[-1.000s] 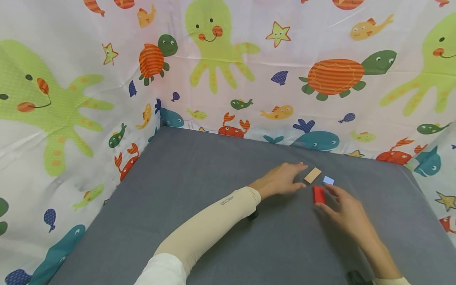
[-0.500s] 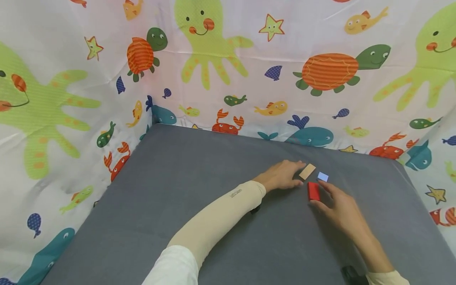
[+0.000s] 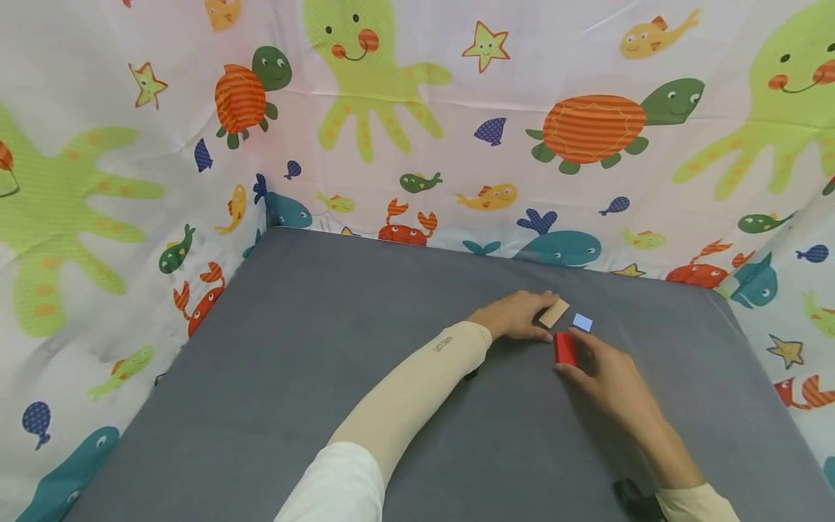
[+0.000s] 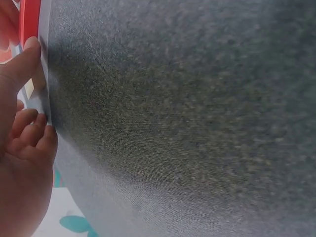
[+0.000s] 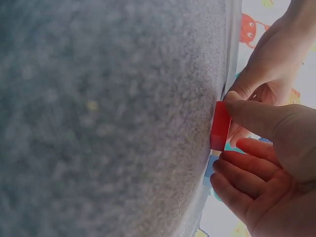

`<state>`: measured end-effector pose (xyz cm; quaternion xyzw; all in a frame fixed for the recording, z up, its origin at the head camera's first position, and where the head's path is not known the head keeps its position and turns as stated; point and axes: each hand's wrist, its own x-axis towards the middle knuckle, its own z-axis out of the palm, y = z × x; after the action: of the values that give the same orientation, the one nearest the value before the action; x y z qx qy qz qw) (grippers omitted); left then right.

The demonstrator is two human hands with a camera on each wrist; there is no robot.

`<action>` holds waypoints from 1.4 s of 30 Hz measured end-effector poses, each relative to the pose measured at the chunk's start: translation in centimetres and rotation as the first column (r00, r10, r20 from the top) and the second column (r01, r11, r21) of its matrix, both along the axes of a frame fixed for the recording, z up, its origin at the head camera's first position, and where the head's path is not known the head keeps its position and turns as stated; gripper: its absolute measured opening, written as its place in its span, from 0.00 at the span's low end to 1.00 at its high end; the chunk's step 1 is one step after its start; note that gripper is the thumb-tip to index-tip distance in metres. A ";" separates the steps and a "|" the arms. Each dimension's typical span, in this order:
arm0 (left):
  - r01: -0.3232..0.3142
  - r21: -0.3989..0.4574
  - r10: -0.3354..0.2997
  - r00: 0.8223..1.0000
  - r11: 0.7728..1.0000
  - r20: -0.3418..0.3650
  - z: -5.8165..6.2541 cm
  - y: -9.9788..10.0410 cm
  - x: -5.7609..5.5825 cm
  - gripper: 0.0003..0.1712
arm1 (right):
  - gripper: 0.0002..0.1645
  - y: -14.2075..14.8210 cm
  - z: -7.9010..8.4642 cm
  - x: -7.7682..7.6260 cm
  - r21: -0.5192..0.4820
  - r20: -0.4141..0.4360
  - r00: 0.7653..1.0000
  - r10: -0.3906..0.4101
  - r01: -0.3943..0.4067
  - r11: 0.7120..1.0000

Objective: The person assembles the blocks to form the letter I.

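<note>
A red block [image 3: 565, 349] lies on the grey cloth between the thumb and fingers of my right hand [image 3: 609, 377]. In the right wrist view the thumb presses one end of this block [image 5: 220, 126], with the fingertips right at its other end. My left hand [image 3: 515, 317] reaches around a light wooden block [image 3: 554, 314], its fingers near the far end and its thumb by the near end. The left wrist view shows gaps between that wooden block [image 4: 37, 81] and the fingers. Just beyond the right fingertips sits a small light-blue block [image 3: 583, 322].
Grey cloth [image 3: 365, 348] covers the tabletop. A white curtain [image 3: 391, 167] printed with sea animals hangs along the back and both sides. The two hands are close together, the left thumb beside the red block.
My left hand has moved right and now straddles the wooden block. My right hand has closed in on the red block. The blocks keep their places while the head view shifts slightly right.
</note>
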<state>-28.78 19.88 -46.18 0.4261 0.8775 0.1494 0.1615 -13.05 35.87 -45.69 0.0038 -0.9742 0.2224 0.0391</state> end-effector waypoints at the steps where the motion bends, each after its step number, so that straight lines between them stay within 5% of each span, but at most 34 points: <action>1: 0.003 -0.003 -0.003 1.000 1.000 0.003 0.0 -0.1 -0.1 0.52 | 0.45 -0.1 0.0 0.0 -0.001 0.003 1.000 0.001 -0.001 1.000; 17: 0.009 -0.058 -0.007 0.999 0.998 0.037 0.9 -1.2 -1.0 0.45 | 0.41 -1.0 -0.3 -1.0 -0.018 0.013 0.999 0.039 -0.039 0.999; 25: 0.012 -0.019 -0.011 1.000 1.000 0.015 0.8 -2.0 -1.3 0.46 | 0.39 -1.4 -0.2 -1.0 -0.011 -0.011 0.999 0.042 -0.042 0.999; 35: 0.070 0.030 -0.068 0.997 0.997 -0.046 1.8 -4.3 -1.1 0.47 | 0.37 -2.4 1.0 0.0 -0.013 -0.071 0.995 0.075 -0.076 0.997; 42: 0.056 0.084 -0.055 0.998 0.995 -0.015 1.6 -6.4 -0.7 0.47 | 0.39 -3.8 2.5 1.5 0.008 -0.069 0.993 0.095 -0.095 0.995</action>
<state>-29.53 13.43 -44.55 0.4579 0.8592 0.1792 0.1416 -11.57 32.11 -43.16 0.0581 -0.9715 0.2212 0.0621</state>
